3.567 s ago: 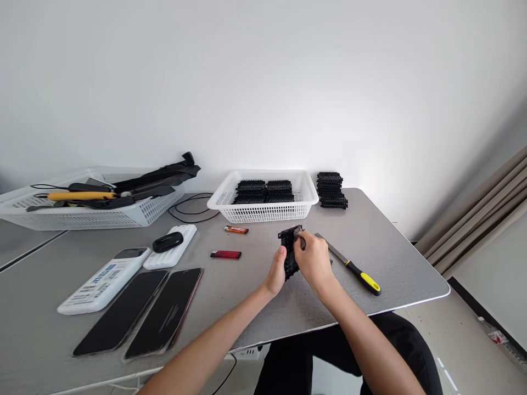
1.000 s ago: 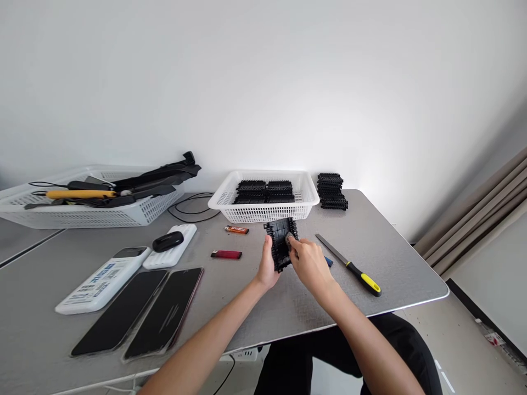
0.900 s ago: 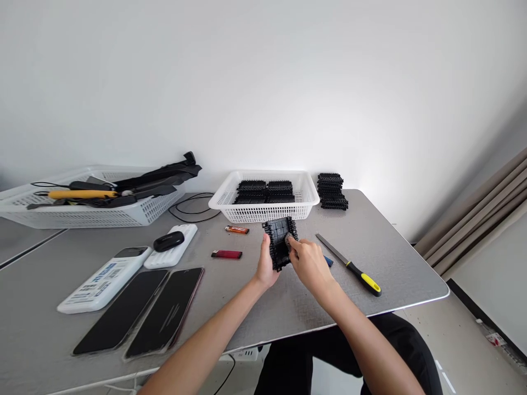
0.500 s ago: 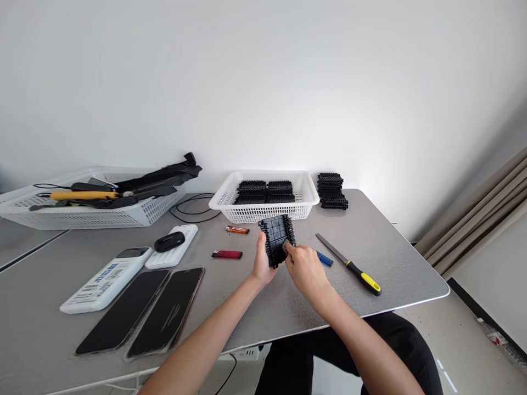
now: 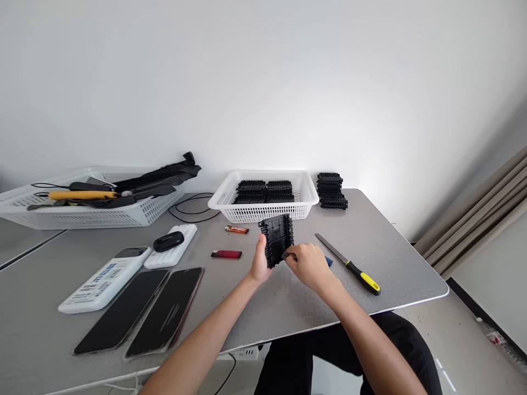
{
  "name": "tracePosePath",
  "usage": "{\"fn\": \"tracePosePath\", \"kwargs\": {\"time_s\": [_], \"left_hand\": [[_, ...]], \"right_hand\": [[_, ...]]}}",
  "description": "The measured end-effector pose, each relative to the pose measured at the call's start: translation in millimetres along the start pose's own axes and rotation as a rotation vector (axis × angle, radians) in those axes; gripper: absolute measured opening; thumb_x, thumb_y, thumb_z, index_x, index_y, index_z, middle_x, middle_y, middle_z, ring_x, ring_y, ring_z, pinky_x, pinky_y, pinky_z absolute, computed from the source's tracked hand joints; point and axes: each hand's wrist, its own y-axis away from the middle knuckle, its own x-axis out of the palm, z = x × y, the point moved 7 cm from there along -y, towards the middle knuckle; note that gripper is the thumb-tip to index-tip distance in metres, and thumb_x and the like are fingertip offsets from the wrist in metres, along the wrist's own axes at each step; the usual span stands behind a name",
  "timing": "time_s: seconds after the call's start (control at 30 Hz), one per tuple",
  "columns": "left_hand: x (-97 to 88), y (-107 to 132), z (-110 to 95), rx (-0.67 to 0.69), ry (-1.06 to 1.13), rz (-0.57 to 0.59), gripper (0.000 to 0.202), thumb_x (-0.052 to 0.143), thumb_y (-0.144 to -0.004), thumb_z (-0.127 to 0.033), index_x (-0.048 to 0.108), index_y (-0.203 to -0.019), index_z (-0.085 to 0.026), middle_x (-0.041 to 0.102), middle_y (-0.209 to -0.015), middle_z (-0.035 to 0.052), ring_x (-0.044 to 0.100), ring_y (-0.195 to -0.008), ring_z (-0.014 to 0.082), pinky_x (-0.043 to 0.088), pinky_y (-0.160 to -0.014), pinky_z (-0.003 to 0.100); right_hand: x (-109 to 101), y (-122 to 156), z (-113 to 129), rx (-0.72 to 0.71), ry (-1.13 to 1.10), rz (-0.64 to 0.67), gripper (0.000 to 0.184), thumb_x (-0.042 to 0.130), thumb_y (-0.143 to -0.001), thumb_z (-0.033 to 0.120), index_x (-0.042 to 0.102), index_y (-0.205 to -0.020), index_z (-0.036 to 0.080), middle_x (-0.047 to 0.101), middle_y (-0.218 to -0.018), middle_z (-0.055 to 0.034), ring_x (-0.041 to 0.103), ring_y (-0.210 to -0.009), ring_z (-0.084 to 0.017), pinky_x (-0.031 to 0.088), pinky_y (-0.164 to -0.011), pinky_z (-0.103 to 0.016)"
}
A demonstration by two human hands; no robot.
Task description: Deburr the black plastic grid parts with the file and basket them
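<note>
Black, ridged plastic makes up the toothed piece [image 5: 277, 237] held tilted above the near part of the grey table [image 5: 242, 293], its flat face scored into small rectangles and its two long edges knobbly like chain links. I can see the left hand [image 5: 260, 263] gripping its left edge, thumb along the front, the other fingers mostly hidden behind. At the lower right corner the right hand [image 5: 308, 265] is curled, pinching a small, dull grey bit [image 5: 286, 255] against it; most of that bit is covered by the fingers. Just beside that hand pokes a glossy blue lighter [image 5: 328, 261], and farther right lies a flat metal file [image 5: 349, 264] with a rounded black-and-yellow handle. Beyond, a white, perforated plastic basket [image 5: 263, 213] holds similar toothed black stacks [image 5: 265, 192]
</note>
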Motion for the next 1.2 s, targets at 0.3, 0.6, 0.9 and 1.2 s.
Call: {"fn": "tracePosePath", "kwargs": {"time_s": [0.3,0.6,0.9,1.2], "left_hand": [[-2.4,-1.7,4.6,-0.041,0.01,0.037,0.058,0.05,-0.083,-0.062,0.07,-0.11,-0.015,0.071,-0.112,0.0093,0.05,-0.128,0.0294,0.039,-0.107,0.039],[1.1,0.6,5.7,-0.07,0.001,0.052,0.058,0.048,-0.084,-0.062,0.069,-0.113,-0.016,0.07,-0.114,0.009,0.051,-0.126,0.0301,0.04,-0.106,0.04],[-0.6,-1.6,0.6,-0.128,0.055,0.049,0.062,0.046,-0.084,-0.064,0.064,-0.121,-0.017,0.069,-0.117,0.0101,0.055,-0.122,0.0295,0.043,-0.105,0.042],[12.3,9.9,18.7,-0.245,0.074,0.156,0.06,0.042,-0.088,-0.061,0.06,-0.127,-0.02,0.066,-0.124,0.0083,0.049,-0.129,0.0292,0.038,-0.109,0.042]], "right_hand": [[2.1,7.7,26.1,-0.213,-0.131,0.034,0.026,0.048,-0.085,0.013,0.073,-0.09,0.021,0.071,-0.083,-0.0019,0.061,-0.071,-0.012,0.03,-0.062,-0.022],[-1.0,4.1,9.3,0.019,0.073,0.006,0.029,0.044,-0.09,0.017,0.073,-0.089,0.02,0.071,-0.083,-0.0073,0.065,-0.075,-0.018,0.032,-0.06,-0.026],[-41.7,7.2,-14.9,0.083,-0.217,-0.199,0.029,0.045,-0.088,0.017,0.073,-0.093,0.024,0.072,-0.084,-0.0017,0.065,-0.076,-0.016,0.038,-0.066,-0.023],[-45.1,8.6,-8.1,0.016,-0.287,-0.359,0.032,0.043,-0.096,0.026,0.065,-0.118,0.024,0.069,-0.091,-0.003,0.063,-0.076,-0.014,0.041,-0.068,-0.021]]}}
